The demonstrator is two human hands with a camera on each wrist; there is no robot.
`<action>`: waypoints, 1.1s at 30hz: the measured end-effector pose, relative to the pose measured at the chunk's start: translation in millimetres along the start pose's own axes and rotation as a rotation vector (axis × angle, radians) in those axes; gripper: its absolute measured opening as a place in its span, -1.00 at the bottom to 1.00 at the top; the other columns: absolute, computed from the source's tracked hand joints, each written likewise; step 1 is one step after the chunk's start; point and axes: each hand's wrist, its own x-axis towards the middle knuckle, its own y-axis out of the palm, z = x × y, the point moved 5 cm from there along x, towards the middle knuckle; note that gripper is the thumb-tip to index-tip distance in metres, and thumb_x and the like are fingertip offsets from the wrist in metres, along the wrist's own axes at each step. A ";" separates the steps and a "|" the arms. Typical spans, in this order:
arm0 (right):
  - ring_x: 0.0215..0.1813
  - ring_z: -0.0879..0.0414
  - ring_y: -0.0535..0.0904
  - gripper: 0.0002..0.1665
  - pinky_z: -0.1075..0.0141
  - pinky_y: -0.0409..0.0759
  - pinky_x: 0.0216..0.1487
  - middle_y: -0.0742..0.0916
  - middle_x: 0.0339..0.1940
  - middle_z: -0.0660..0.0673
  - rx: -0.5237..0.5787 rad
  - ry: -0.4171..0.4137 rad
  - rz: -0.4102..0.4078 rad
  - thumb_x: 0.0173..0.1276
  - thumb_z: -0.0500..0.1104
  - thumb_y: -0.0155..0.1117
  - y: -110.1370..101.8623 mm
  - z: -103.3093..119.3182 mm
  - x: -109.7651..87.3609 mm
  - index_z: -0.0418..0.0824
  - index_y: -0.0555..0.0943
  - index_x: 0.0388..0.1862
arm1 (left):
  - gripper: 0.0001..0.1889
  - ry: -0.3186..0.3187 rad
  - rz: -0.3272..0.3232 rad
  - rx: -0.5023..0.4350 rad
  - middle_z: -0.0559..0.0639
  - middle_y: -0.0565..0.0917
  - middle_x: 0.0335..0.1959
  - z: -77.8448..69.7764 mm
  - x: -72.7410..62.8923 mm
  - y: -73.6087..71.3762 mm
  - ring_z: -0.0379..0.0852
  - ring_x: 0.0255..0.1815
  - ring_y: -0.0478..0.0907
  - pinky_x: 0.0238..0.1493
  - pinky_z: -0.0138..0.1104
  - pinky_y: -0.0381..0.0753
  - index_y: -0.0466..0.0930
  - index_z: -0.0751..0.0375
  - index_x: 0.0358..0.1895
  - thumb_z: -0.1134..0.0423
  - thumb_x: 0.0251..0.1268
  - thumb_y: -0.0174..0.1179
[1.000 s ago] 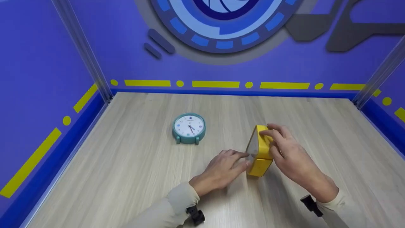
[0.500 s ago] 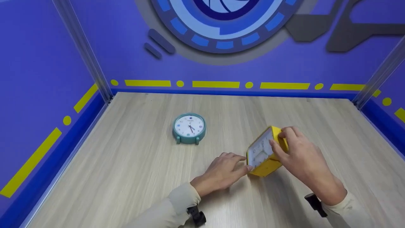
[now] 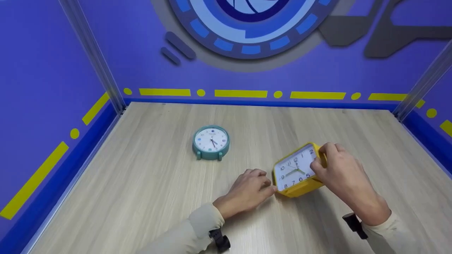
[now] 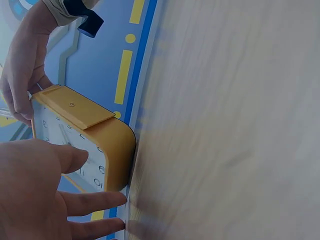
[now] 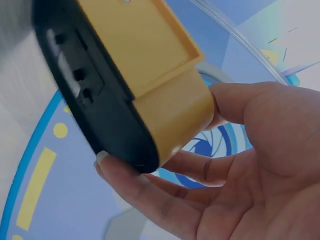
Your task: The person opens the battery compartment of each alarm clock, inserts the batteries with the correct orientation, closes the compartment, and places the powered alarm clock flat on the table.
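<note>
A yellow square alarm clock (image 3: pixel 295 168) leans on the table, its left end low and its right end raised, white dial facing up and toward me. My right hand (image 3: pixel 348 178) grips the raised end, thumb over the dial and fingers behind. The right wrist view shows the clock's black back panel (image 5: pixel 95 100) and a fingertip against its edge. Beside the low end is my left hand (image 3: pixel 245 194), its thumb tip right at the lower corner. In the left wrist view its fingers (image 4: pixel 95 202) extend fairly straight along the table surface.
A round teal alarm clock (image 3: pixel 211 141) lies face up on the wooden table (image 3: pixel 141 183), left of the yellow one, feet toward me. Blue-purple panels (image 3: pixel 134 70) wall the table at the back and both sides.
My right hand has moved right and tilted the yellow clock from near edge-on, turning its dial up toward me. My left hand stays beside the low end. The teal clock has not moved.
</note>
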 end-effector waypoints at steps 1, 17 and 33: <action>-0.23 -0.14 0.64 -0.54 0.14 0.64 -0.31 0.57 -0.03 -0.42 0.006 0.010 0.014 0.51 -0.19 0.23 1.7 -0.8 1.2 -0.49 0.45 0.20 | -0.57 -0.008 0.001 -0.005 0.05 0.60 0.36 0.5 0.1 0.0 -0.01 0.39 0.46 0.40 -0.11 0.40 0.79 0.12 0.12 -0.11 0.64 0.08; -0.18 -0.16 0.60 -0.51 0.14 0.60 -0.28 0.55 -0.09 -0.38 -0.026 0.059 0.097 0.61 -0.12 0.16 20.1 -10.4 9.0 -0.55 0.41 0.19 | -0.60 -0.091 -0.042 -0.054 0.06 0.61 0.32 3.7 1.5 -2.3 0.02 0.31 0.49 0.35 -0.12 0.44 0.78 0.22 0.03 -0.03 0.64 0.12; -0.31 -0.14 0.58 -0.68 0.02 0.58 -0.33 0.56 -0.27 -0.33 -0.084 -0.049 0.055 0.53 -0.27 0.08 25.3 -9.1 7.2 -0.57 0.44 0.04 | -0.55 -0.098 -0.062 -0.061 0.06 0.66 0.21 7.0 0.9 -4.3 -0.02 0.17 0.51 0.23 -0.19 0.47 0.75 0.27 -0.04 -0.10 0.61 0.15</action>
